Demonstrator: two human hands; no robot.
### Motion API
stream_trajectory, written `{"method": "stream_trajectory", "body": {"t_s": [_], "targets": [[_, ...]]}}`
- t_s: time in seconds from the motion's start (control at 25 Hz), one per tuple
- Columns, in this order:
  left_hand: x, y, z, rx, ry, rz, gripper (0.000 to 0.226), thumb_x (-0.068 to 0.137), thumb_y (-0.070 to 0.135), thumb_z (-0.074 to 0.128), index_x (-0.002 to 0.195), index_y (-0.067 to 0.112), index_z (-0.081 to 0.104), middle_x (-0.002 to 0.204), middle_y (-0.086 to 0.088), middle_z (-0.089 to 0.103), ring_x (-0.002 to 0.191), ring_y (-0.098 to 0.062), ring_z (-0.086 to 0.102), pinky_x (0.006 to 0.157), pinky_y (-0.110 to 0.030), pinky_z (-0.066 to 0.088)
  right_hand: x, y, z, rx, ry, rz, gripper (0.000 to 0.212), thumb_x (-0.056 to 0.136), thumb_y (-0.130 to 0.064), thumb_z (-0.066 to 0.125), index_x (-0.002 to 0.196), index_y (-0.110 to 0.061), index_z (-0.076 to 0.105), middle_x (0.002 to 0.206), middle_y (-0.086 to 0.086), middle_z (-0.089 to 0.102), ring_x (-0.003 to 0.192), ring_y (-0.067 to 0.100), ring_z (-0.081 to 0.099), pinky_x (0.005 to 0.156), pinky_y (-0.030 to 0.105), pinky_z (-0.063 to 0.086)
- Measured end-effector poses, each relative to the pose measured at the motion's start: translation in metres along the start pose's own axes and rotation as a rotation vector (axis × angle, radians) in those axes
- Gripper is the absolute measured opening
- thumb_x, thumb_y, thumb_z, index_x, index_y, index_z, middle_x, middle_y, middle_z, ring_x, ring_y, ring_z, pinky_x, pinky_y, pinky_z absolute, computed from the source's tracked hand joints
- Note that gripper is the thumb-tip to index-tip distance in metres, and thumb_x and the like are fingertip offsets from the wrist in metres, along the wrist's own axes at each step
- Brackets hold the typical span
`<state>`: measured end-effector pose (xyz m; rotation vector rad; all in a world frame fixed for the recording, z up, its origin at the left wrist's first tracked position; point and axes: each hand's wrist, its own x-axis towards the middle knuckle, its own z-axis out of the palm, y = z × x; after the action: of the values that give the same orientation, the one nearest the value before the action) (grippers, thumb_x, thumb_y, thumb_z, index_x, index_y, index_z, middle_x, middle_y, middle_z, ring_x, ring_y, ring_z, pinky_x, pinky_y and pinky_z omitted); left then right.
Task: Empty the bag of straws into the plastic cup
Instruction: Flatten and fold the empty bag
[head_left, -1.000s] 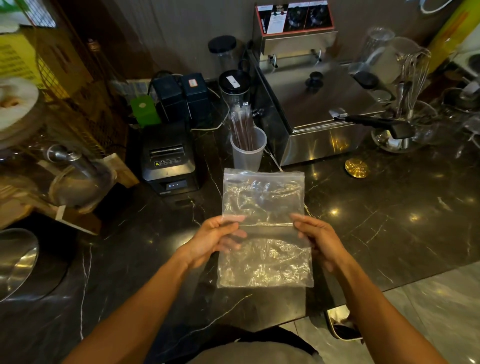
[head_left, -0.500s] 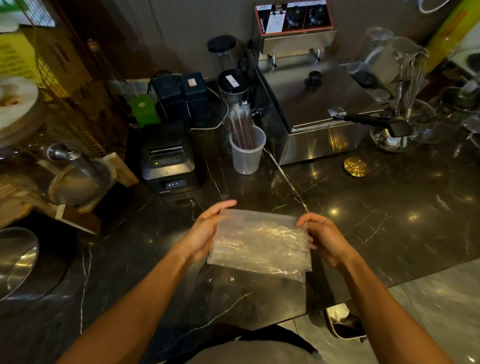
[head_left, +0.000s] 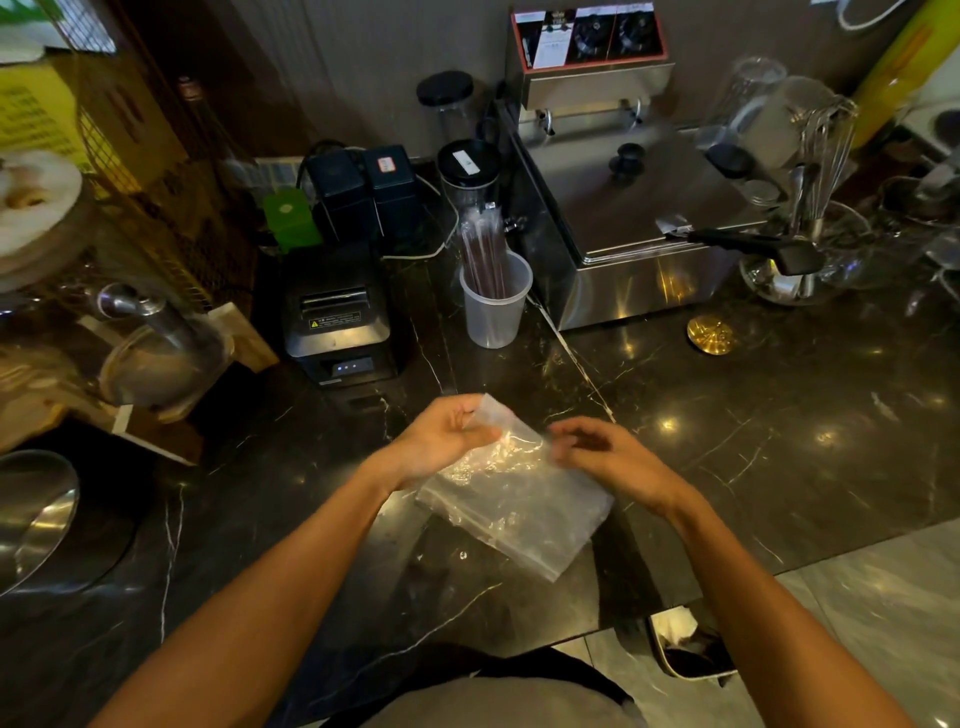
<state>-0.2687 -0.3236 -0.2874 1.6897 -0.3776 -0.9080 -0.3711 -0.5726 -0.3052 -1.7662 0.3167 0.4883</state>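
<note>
A: What is the left hand (head_left: 441, 441) doing?

B: Its grip pinches the upper corner of the bag (head_left: 514, 493), a clear, crinkled film, limp and flat, with glints along the creases.

A: And the right hand (head_left: 608, 457)?

B: It is blurred. The fingers curl over the bag's upper edge, just beside the left grip; whether they pinch the film or only touch it, I cannot tell.

A: Where does the bag go from there?

B: It slopes down from the two grips towards the person, its lower corner over the dark, glossy, white-veined stone table (head_left: 779, 441).

A: The cup (head_left: 493, 306)?

B: Beyond the grips, well apart: a frosted, tapered plastic cup, upright on the table. A bundle of dark, thin straws (head_left: 483, 254) in clear wrappers stands in it, leaning left.

A: Around the cup?

B: A boxy black printer (head_left: 337, 322) to its left, a steel fryer (head_left: 618, 208) to its right.
</note>
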Motion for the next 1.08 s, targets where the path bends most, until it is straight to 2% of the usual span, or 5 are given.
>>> {"method": "stream_trajectory", "body": {"t_s": [0.28,0.48,0.68,0.92,1.08], "targets": [[-0.003,-0.006,-0.014,-0.196,0.248,-0.082,0.051,0.081,0.042,0.083,0.124,0.017,0.069,0.114,-0.009,0.078,0.105,-0.025,0.076,0.1,-0.048,0.058,0.002,-0.014,0.003,0.202,0.09,-0.027,0.016,0.095,-0.022,0.072,0.099,-0.007,0.075,0.107,0.014,0.078,0.096,0.032,0.076,0.085,0.046,0.061],[-0.006,-0.026,0.006,-0.316,0.034,-0.168,0.058,0.086,0.04,0.077,0.137,0.015,0.062,0.126,-0.009,0.075,0.116,-0.028,0.072,0.107,-0.048,0.052,0.006,-0.005,0.011,0.649,0.104,0.013,0.037,0.094,-0.014,0.071,0.122,0.009,0.065,0.114,0.021,0.076,0.097,0.034,0.075,0.087,0.048,0.062],[0.0,-0.032,0.022,-0.322,0.142,-0.131,0.034,0.093,0.018,0.073,0.125,0.006,0.07,0.118,-0.015,0.077,0.111,-0.036,0.074,0.098,-0.056,0.057,0.004,0.006,0.005,0.561,0.162,0.078,0.024,0.096,-0.014,0.07,0.115,0.001,0.072,0.113,0.018,0.079,0.099,0.034,0.077,0.093,0.048,0.06],[0.007,-0.023,0.021,-0.179,0.151,-0.099,0.024,0.098,0.024,0.068,0.115,0.009,0.075,0.099,-0.009,0.082,0.083,-0.022,0.079,0.058,-0.024,0.059,-0.008,0.016,-0.011,0.423,0.09,0.068,0.031,0.09,-0.025,0.074,0.1,0.004,0.074,0.092,0.015,0.074,0.063,0.014,0.057,0.058,0.021,0.049],[0.006,-0.017,0.025,-0.168,0.134,-0.109,0.024,0.101,0.028,0.062,0.113,0.012,0.076,0.095,-0.005,0.082,0.081,-0.016,0.079,0.062,-0.024,0.06,-0.014,0.019,-0.017,0.538,0.02,0.004,0.018,0.092,-0.021,0.075,0.099,-0.004,0.077,0.078,0.007,0.067,0.056,0.01,0.051,0.05,0.02,0.044]]}}
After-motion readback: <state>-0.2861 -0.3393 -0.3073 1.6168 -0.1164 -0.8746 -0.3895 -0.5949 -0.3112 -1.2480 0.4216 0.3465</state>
